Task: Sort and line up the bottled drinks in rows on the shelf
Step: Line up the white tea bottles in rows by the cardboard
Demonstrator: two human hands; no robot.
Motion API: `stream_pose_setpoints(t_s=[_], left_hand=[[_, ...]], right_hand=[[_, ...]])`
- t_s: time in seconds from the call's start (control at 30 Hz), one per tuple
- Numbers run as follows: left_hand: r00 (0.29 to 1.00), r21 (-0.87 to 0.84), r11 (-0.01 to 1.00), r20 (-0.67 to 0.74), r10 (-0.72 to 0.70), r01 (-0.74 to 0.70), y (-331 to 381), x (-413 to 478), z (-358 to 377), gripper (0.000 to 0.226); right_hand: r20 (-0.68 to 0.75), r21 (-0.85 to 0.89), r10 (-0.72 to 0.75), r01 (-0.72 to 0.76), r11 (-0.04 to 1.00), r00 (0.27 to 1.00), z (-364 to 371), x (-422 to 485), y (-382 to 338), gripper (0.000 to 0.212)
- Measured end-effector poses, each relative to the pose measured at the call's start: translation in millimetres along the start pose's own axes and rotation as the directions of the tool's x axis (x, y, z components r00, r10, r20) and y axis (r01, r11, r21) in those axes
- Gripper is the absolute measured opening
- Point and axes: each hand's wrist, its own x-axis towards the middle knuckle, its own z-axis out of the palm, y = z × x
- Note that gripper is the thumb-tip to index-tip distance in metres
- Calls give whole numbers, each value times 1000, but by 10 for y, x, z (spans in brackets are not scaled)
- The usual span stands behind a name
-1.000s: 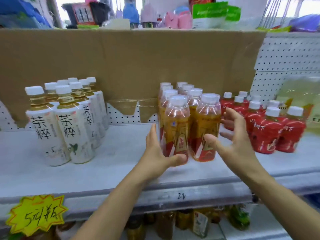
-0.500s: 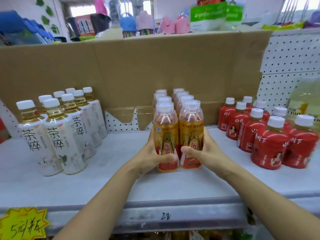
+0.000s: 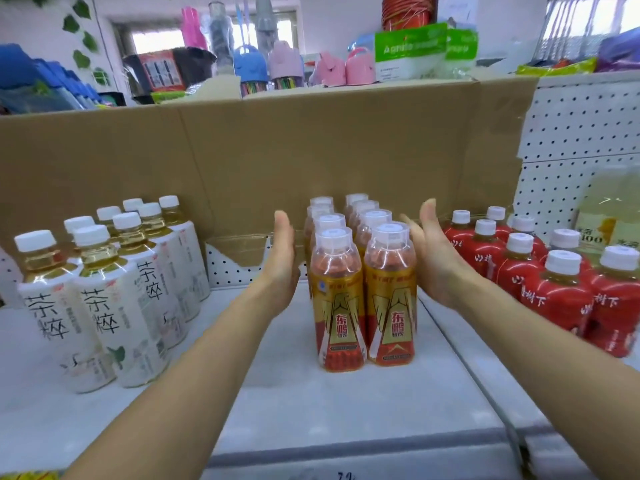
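Observation:
Two straight rows of gold-and-red labelled bottles (image 3: 363,299) with clear caps stand in the middle of the white shelf (image 3: 311,403). My left hand (image 3: 282,261) is flat and upright beside the left row, fingers straight. My right hand (image 3: 433,258) mirrors it beside the right row, palm facing the bottles. Neither hand holds a bottle; I cannot tell whether the palms touch the rear bottles. White-labelled tea bottles (image 3: 114,289) stand in rows at the left. Red-labelled bottles (image 3: 540,282) stand in rows at the right.
A brown cardboard sheet (image 3: 311,150) lines the back of the shelf, with white pegboard (image 3: 581,140) at the right. A pale yellow pack (image 3: 609,216) sits behind the red bottles. Assorted goods crowd the top (image 3: 277,60). The shelf's front edge (image 3: 346,462) runs below.
Both hands let go of the two front gold bottles and moved up and back, now flat along the sides of the rows. The rows look straighter.

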Motion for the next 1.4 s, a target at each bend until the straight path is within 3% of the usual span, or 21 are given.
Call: stream_pose_setpoints(t_s=[0.1,0.3,0.53,0.67,0.73,0.8,0.9,0.97,1.1,1.17,1.23,1.3,1.4], left_hand=[[996,44,995,26,-87,86,220,137,73,76],[979,84,980,79,-190,183,183,331,54,101],[988,92,990,100,-114,105,-44,111,21,102],[958,122,990,269,-102,71,-451,-440,-82,107],[924,221,975,375,-79,-6,-527,-660,-139,98],[933,386,919,352,-70,-77,-585,-727,-129,95],[958,449,888,284,-33,-102,-620,-731,-51,93],[960,463,880,279,-30,-107,-643,-704,-34,92],[977,487,868,211,-7,-99,-590,-787,34,91],[990,521,845,127,63,-121,-540,-906,126,102],[972,648,742,-9,235,-173,-496,-1042,213,114],[879,751,603,-66,472,-268,-439,-1171,334,114],[715,754,434,67,696,-493,-347,-1291,724,100]], right_hand=[[4,15,153,-153,988,988,111,157,-282,96],[30,10,295,-296,955,955,204,225,-345,98],[57,2,198,-198,980,979,114,-23,-115,86],[171,-26,185,-183,983,968,-129,-461,364,83],[239,-40,152,-147,988,959,-198,-662,494,63],[267,-167,126,-83,982,955,-182,-781,521,49],[145,-405,90,-24,914,985,-64,-809,551,64],[56,-437,68,-37,899,996,13,-804,555,67],[35,-454,43,-22,890,998,82,-877,533,69],[49,-484,-5,28,875,999,93,-956,523,70],[40,-563,-93,99,821,995,40,-1050,528,79],[1,-648,-208,159,745,978,-110,-1194,510,84],[32,-718,-472,349,603,881,-501,-1443,450,69]])
